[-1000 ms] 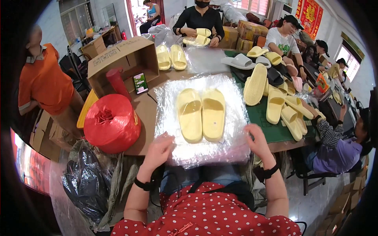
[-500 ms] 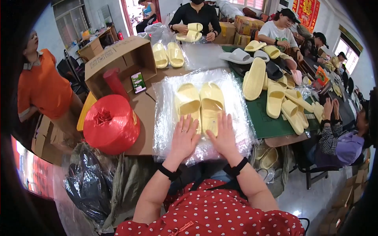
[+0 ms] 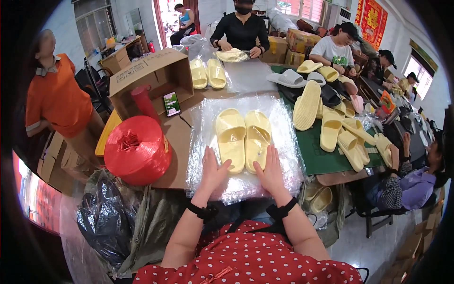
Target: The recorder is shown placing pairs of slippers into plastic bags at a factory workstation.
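A pair of pale yellow slide slippers lies side by side, toes away from me: the left slipper (image 3: 231,158) and the right slipper (image 3: 256,154). Under them is a stack of clear plastic bags (image 3: 201,146); shine over the uppers suggests film on the pair, but I cannot tell if both are inside a bag. My left hand (image 3: 214,171) rests beside the left slipper's heel, thumb against it and fingers stretched out. Flanking the right slipper's heel, my right hand (image 3: 272,173) also lies with straight fingers, its thumb at the heel edge. Neither hand grips anything.
To the left are a big red twine roll (image 3: 137,151), a red cylinder (image 3: 143,102), a phone (image 3: 171,104) and an open carton (image 3: 156,78). Loose slippers (image 3: 331,128) heap at the right. Across the table a person (image 3: 240,35) handles bagged slippers; others sit at the right.
Both my hands have slid toward me, off the slippers' footbeds to beside their heels. The person opposite has lowered their slippers, now in plastic. The whole view has shifted slightly.
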Action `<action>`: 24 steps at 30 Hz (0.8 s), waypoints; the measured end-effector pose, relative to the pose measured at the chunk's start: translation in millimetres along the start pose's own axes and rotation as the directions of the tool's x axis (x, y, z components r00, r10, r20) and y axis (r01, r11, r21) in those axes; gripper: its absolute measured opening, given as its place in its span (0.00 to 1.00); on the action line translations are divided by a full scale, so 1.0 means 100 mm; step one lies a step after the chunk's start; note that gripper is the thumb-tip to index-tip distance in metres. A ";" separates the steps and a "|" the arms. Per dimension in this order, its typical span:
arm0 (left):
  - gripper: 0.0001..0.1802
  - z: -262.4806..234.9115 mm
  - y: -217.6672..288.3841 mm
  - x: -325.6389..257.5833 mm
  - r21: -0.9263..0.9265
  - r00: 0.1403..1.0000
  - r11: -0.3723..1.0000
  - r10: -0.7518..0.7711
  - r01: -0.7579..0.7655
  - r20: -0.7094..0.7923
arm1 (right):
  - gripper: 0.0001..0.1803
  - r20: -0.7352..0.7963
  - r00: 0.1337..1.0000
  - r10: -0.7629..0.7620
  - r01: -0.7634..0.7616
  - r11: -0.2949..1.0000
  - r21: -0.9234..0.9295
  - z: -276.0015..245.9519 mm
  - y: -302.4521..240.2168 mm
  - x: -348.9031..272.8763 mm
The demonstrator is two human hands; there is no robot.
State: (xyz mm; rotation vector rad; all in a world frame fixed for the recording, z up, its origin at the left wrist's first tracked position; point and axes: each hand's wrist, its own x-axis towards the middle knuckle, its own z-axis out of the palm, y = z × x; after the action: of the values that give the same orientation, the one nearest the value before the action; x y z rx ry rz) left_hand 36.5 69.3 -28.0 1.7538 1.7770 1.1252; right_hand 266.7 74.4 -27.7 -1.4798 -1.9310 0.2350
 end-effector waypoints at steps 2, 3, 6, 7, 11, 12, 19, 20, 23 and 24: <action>0.48 -0.11 0.05 0.08 -0.007 0.999 1.000 -0.027 0.027 0.043 | 0.46 0.002 1.000 0.015 -0.015 1.000 0.002 -0.01 0.02 -0.01; 0.46 -0.16 0.07 0.12 0.004 0.992 0.998 -0.055 0.055 0.111 | 0.45 0.000 1.000 0.015 -0.015 1.000 0.008 -0.01 0.02 0.00; 0.38 -0.26 0.20 0.17 0.077 0.982 0.995 -0.081 0.068 0.170 | 0.44 -0.002 1.000 0.009 -0.009 0.999 0.032 -0.01 0.03 0.00; 0.37 -0.25 0.22 0.17 0.106 0.991 0.994 -0.023 0.008 0.135 | 0.44 0.000 1.000 0.007 -0.007 0.999 0.047 -0.01 0.03 0.00; 0.32 -0.19 0.52 0.09 -0.387 0.979 0.907 -0.108 0.169 0.174 | 0.46 -0.007 1.000 0.027 -0.026 0.995 0.101 -0.10 0.04 0.02; 0.32 -0.20 0.58 0.07 -0.388 0.979 0.907 -0.101 0.163 0.174 | 0.46 -0.009 0.999 0.051 -0.048 0.977 0.208 -0.14 0.02 0.02; 0.33 -0.32 0.64 -0.09 -0.842 0.968 0.484 -0.050 0.238 0.246 | 0.55 -0.241 0.959 0.152 -0.005 0.855 0.519 -0.54 -0.22 0.03; 0.34 -0.36 0.68 -0.12 -0.872 0.971 0.437 -0.020 0.222 0.237 | 0.56 -0.319 0.936 0.149 0.041 0.853 0.520 -0.59 -0.26 0.03; 0.36 -0.48 0.79 -0.20 -0.923 0.963 0.311 0.067 0.228 0.261 | 0.54 -0.206 0.956 0.209 -0.092 0.880 0.465 -0.84 -0.36 0.04; 0.36 -0.50 0.80 -0.22 -0.923 0.963 0.310 0.064 0.230 0.261 | 0.51 -0.067 0.964 0.255 -0.185 0.836 0.517 -0.88 -0.35 0.05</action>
State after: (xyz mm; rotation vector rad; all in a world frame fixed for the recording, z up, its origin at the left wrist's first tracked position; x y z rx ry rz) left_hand 52.7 25.9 56.8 0.9218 0.6420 1.3860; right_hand 292.4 44.4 58.4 -1.3110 -1.4353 0.6791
